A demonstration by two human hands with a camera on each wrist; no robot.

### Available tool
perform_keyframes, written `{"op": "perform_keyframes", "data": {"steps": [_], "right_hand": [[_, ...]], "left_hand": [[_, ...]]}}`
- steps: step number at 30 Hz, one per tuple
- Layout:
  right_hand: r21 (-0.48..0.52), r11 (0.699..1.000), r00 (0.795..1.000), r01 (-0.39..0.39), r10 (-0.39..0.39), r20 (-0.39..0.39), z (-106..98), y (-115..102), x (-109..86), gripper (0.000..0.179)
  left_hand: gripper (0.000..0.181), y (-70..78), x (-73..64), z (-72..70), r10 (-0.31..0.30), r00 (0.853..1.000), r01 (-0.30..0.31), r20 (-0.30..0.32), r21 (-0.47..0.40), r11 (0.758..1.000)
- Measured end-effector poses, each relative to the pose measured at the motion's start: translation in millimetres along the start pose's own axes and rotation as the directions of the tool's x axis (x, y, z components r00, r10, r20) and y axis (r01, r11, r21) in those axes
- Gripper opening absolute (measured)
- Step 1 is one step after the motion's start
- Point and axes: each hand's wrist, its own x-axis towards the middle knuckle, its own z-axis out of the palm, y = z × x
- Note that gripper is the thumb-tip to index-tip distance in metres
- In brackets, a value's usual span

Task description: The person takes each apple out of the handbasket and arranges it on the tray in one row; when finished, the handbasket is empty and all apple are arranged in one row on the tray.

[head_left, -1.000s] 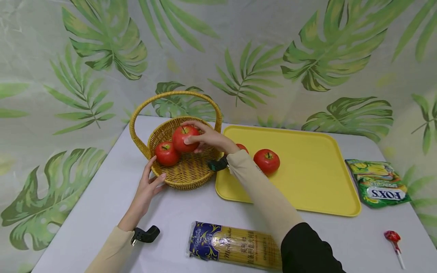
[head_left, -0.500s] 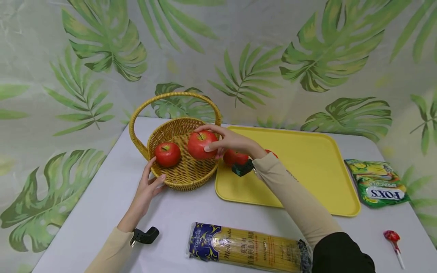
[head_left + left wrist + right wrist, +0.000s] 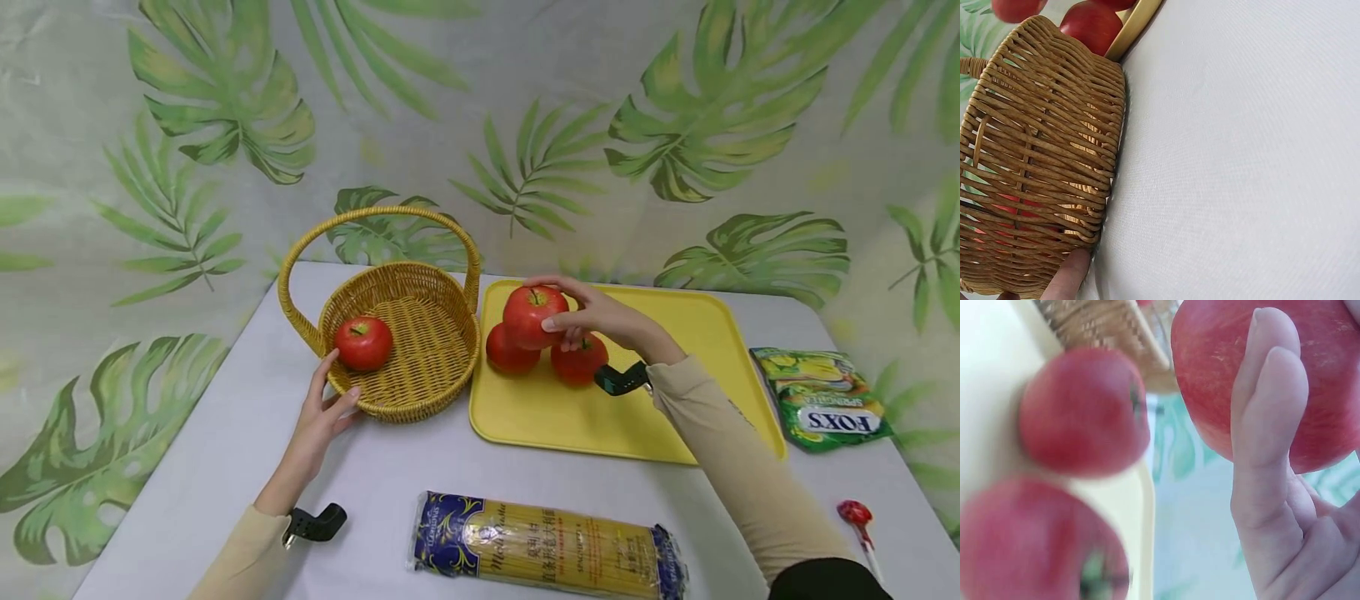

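Observation:
My right hand (image 3: 611, 321) grips a red apple (image 3: 530, 318) above the left part of the yellow tray (image 3: 690, 333). Below it, two more red apples sit on the tray, a left one (image 3: 510, 354) and a right one (image 3: 581, 365); the right wrist view shows both beside the held apple (image 3: 1210, 375). With fairly straight fingers, my left hand (image 3: 315, 429) touches the near left side of the woven basket (image 3: 420, 358), a fingertip (image 3: 1072, 269) low on its wall. One red apple (image 3: 363, 342) lies inside the basket, partly visible through the weave in the left wrist view.
The basket's tall arched handle (image 3: 382, 210) stands upright. A spaghetti packet (image 3: 555, 546) lies at the front of the white table (image 3: 375, 492). To the right are a green FOX'S candy bag (image 3: 825, 400) and a red lollipop (image 3: 857, 517). A leaf-patterned cloth (image 3: 525, 167) hangs behind.
My right hand has carried the gripped apple out of the basket and rightward over the tray. My left hand stays at the basket. The view has shifted slightly.

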Motion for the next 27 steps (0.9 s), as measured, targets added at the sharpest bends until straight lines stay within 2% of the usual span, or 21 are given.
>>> {"op": "perform_keyframes", "data": {"steps": [6,14,21,27], "right_hand": [[-0.009,1.0,0.996,-0.03,0.029,-0.087,-26,15,-32.2,0.058],[0.014,0.998,0.979,-0.066,0.067,-0.192,-50,43,-74.3,0.059],[0.045,0.995,0.963,-0.094,0.102,-0.249,-58,67,-99.3,0.058],[0.049,0.991,0.953,-0.122,0.131,-0.275,-57,92,-110.5,0.057]], "left_hand": [[0.069,0.6,-0.4,0.0,0.005,1.0,-0.005,0.007,-0.008,1.0],[0.07,1.8,-1.2,0.6,0.007,1.0,-0.007,0.012,-0.013,1.0],[0.07,2.1,-1.5,-0.1,0.004,1.0,-0.004,0.013,-0.012,1.0],[0.07,1.0,-1.2,-0.1,0.01,1.0,-0.01,0.017,-0.002,1.0]]}}
